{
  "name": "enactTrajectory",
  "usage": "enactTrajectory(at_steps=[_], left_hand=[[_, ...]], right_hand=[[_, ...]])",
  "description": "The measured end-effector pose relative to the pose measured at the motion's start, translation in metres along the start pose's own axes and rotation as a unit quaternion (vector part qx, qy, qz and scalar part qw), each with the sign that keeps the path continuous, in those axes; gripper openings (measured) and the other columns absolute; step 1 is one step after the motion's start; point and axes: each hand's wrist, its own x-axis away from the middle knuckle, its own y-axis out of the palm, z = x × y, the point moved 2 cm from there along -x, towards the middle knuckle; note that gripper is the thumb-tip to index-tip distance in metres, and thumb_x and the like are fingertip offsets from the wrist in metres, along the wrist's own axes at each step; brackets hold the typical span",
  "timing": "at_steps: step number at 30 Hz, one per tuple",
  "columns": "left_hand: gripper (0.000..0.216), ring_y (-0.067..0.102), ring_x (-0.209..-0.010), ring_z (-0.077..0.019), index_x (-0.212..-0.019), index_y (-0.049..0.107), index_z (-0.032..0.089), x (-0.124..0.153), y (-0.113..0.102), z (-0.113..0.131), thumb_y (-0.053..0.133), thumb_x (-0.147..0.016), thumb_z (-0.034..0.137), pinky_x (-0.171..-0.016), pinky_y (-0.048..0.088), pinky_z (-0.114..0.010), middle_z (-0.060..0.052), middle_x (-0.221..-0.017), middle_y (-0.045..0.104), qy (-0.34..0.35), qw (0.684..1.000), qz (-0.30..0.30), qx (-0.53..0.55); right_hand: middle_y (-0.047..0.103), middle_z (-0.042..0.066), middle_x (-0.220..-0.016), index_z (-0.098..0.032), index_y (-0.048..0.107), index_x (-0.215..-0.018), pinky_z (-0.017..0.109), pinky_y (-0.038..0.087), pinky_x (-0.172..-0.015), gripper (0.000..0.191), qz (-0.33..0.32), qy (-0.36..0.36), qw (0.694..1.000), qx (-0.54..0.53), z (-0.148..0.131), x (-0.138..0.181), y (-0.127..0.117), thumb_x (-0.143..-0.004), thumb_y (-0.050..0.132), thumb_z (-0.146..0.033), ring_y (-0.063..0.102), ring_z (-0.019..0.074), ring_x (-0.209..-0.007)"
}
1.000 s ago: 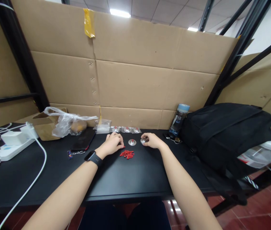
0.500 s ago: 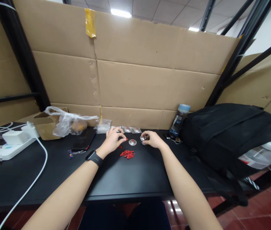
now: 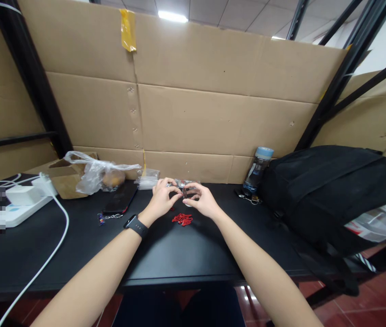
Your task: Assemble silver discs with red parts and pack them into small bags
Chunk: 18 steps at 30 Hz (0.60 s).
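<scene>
My left hand (image 3: 162,198) and my right hand (image 3: 202,200) meet over the back middle of the black table (image 3: 179,250), fingertips almost touching. The right hand's fingers are curled around a small round silver metal piece (image 3: 186,193). My left hand's fingers pinch toward that same piece; a tiny red part may be in them, but I cannot make it out. A small heap of red parts (image 3: 182,219) lies on the table just in front of both hands. Small clear bags with silver pieces (image 3: 182,182) lie behind the hands, against the cardboard.
A black backpack (image 3: 329,190) fills the right side, with a blue-capped bottle (image 3: 258,170) and keys beside it. To the left lie a black phone (image 3: 119,200), a keychain (image 3: 106,218), a plastic bag on a cardboard box (image 3: 93,175), and a white power strip with cable (image 3: 25,200).
My right hand moved left with its silver piece and lifted to meet my left hand. The silver disc that lay between the hands is now hidden behind them.
</scene>
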Motion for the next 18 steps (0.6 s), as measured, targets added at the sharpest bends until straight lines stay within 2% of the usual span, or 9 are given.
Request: enactTrajectory(at_steps=[4, 10, 18], left_hand=[[0.015, 0.046, -0.119, -0.0277, -0.088, 0.075, 0.027, 0.0009, 0.0002, 0.0018, 0.063, -0.091, 0.036, -0.099, 0.038, -0.046, -0.005, -0.119, 0.057, 0.001, 1.0, 0.0, 0.005], [0.014, 0.046, -0.119, -0.0282, -0.088, 0.074, 0.025, 0.0014, 0.0019, 0.0033, 0.062, -0.09, 0.033, -0.1, 0.038, -0.046, -0.006, -0.12, 0.057, 0.001, 1.0, -0.001, 0.001], [0.014, 0.046, -0.119, -0.0292, -0.086, 0.074, 0.025, 0.0015, 0.0031, 0.0026, 0.063, -0.089, 0.031, -0.098, 0.039, -0.047, -0.007, -0.12, 0.057, -0.005, 1.0, 0.004, -0.016]], right_hand=[[0.071, 0.007, -0.107, -0.023, 0.065, -0.107, 0.028, 0.057, -0.069, 0.047, -0.004, -0.001, 1.0, -0.011, 0.0006, 0.0002, 0.002, -0.065, 0.085, -0.03, 0.071, 0.0232, -0.1], [0.071, 0.008, -0.108, -0.022, 0.063, -0.109, 0.032, 0.058, -0.076, 0.053, -0.007, 0.004, 0.999, -0.033, 0.0018, 0.0, 0.0051, -0.063, 0.087, -0.033, 0.072, 0.0244, -0.102], [0.07, 0.006, -0.107, -0.022, 0.063, -0.104, 0.032, 0.059, -0.075, 0.049, 0.004, 0.006, 1.0, -0.03, -0.0011, 0.0007, 0.0068, -0.063, 0.088, -0.032, 0.072, 0.0235, -0.098]])
